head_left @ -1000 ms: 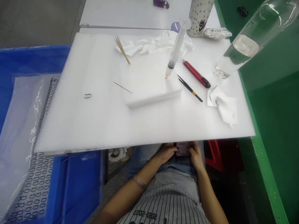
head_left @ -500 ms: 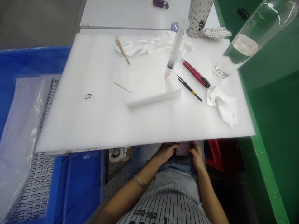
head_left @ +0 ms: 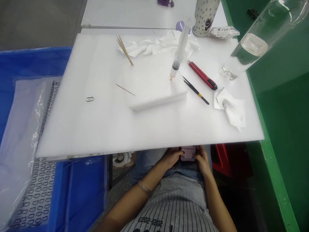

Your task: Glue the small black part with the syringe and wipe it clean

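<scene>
We see both hands low, in the person's lap, below the front edge of a white foam sheet [head_left: 72,122]. The left hand [head_left: 172,157] and right hand [head_left: 202,159] close together on a pink-cased phone [head_left: 188,153] from either side. Its top end sits just under the sheet's edge, and the fingers curl around it, so the grip looks firm, though the sheet and the fingers hide part of the phone and we may be misjudging the finger placement. Both forearms angle inward from the elbows, and a bangle [head_left: 145,188] circles the left wrist.

The hands are well apart from everything on the sheet. A foam block [head_left: 154,80] lies near its middle, with a syringe [head_left: 180,48] leaning up from it, tip touching the block. To the right are a red utility knife [head_left: 202,75], tweezers [head_left: 196,92] and a crumpled wipe [head_left: 230,111]. A tall glass cylinder [head_left: 253,45] rises toward the top right, cut off by the frame. A blue crate [head_left: 79,190] lies to the left, a green bench edge [head_left: 272,174] to the right.
</scene>
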Demonstrator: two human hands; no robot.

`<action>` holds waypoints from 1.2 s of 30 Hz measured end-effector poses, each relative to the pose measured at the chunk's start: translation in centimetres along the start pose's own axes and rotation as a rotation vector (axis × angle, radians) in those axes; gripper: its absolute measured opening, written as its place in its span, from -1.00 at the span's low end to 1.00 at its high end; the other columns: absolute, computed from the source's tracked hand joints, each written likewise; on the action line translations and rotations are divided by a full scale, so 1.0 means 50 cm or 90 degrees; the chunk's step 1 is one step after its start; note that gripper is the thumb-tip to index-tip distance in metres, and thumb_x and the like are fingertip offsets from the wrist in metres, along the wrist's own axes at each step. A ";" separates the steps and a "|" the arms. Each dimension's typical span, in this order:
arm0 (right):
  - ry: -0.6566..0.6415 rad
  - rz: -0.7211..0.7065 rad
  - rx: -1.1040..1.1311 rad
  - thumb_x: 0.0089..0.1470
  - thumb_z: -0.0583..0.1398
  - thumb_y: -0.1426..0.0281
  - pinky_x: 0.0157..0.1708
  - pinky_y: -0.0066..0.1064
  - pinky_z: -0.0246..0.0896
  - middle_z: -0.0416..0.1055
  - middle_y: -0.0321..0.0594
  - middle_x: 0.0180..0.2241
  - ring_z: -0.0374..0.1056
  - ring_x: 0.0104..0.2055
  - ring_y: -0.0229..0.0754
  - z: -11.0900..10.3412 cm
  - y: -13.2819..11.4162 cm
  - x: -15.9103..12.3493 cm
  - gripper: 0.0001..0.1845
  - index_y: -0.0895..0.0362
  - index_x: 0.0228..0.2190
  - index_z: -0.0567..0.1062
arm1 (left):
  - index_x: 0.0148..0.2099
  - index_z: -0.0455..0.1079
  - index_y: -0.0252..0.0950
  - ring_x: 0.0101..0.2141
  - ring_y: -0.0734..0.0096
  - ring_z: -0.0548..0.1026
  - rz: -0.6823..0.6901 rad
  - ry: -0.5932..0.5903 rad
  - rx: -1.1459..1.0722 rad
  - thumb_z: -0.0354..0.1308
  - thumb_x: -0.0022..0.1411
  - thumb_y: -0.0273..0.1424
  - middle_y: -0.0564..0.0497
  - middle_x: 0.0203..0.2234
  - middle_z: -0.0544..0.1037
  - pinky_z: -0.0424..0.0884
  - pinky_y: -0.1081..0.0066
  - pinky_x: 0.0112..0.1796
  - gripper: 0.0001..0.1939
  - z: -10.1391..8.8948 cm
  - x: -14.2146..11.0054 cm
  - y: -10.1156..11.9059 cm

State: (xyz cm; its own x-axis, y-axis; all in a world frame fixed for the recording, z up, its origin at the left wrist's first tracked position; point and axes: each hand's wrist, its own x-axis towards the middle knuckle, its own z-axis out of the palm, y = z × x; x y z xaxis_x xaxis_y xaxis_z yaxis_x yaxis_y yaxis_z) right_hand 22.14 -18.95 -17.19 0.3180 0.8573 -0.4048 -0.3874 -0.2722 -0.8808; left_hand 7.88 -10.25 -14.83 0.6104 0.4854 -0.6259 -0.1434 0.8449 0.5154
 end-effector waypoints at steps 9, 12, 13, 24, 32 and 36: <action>0.004 -0.003 -0.010 -0.13 0.23 0.40 0.20 -0.02 0.21 0.46 -0.21 0.09 0.32 0.19 0.09 0.004 -0.003 0.002 -0.45 -0.01 -0.01 0.45 | -0.32 0.52 -0.37 -0.09 0.01 0.50 0.005 0.000 0.000 0.26 -0.16 -0.51 -0.13 -0.27 0.60 0.34 0.17 -0.02 -0.76 0.001 0.001 -0.001; 0.003 -0.001 -0.004 -0.12 0.23 0.41 0.21 -0.02 0.20 0.46 -0.22 0.09 0.31 0.20 0.08 0.003 -0.002 0.002 -0.47 -0.01 -0.03 0.45 | -0.27 0.52 -0.36 -0.07 0.01 0.50 0.004 0.000 -0.005 0.28 -0.16 -0.51 -0.13 -0.24 0.61 0.35 0.17 -0.01 -0.71 0.002 0.000 0.002; -0.001 -0.001 -0.001 -0.12 0.23 0.41 0.22 -0.02 0.19 0.45 -0.23 0.10 0.31 0.20 0.08 0.003 -0.003 0.002 -0.47 -0.01 -0.03 0.45 | -0.25 0.52 -0.36 -0.08 0.01 0.51 0.004 0.001 -0.006 0.30 -0.15 -0.50 -0.13 -0.24 0.61 0.36 0.17 -0.01 -0.69 0.003 0.000 0.002; 0.010 0.000 -0.022 -0.14 0.21 0.39 0.14 -0.03 0.27 0.49 -0.21 0.05 0.35 0.15 0.09 0.006 -0.013 0.001 -0.44 -0.01 -0.01 0.45 | -0.23 0.50 -0.35 -0.17 0.12 0.50 0.002 -0.009 0.010 0.33 -0.17 -0.50 -0.08 -0.30 0.58 0.33 0.23 -0.09 -0.66 -0.005 0.003 -0.008; 0.008 -0.007 -0.012 -0.14 0.21 0.42 0.18 -0.04 0.22 0.46 -0.23 0.08 0.32 0.18 0.08 0.003 -0.006 0.001 -0.50 -0.01 -0.07 0.45 | -0.26 0.48 -0.34 -0.20 0.14 0.49 0.008 -0.012 0.013 0.28 -0.19 -0.54 -0.06 -0.34 0.57 0.32 0.28 -0.15 -0.68 -0.003 0.001 -0.003; 0.009 -0.002 -0.017 -0.13 0.21 0.41 0.16 -0.02 0.23 0.47 -0.22 0.06 0.33 0.16 0.09 0.000 -0.003 0.001 -0.47 -0.01 -0.03 0.44 | -0.19 0.50 -0.34 -0.07 0.06 0.49 0.005 -0.019 0.002 0.34 -0.09 -0.42 -0.13 -0.18 0.58 0.34 0.20 -0.03 -0.66 0.005 -0.004 0.006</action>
State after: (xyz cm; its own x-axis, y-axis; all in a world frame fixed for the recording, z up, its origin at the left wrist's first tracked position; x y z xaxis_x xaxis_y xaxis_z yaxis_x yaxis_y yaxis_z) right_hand 22.20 -18.86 -17.10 0.3310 0.8520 -0.4057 -0.3634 -0.2816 -0.8880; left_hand 7.91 -10.14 -14.38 0.6318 0.4851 -0.6046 -0.1453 0.8402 0.5224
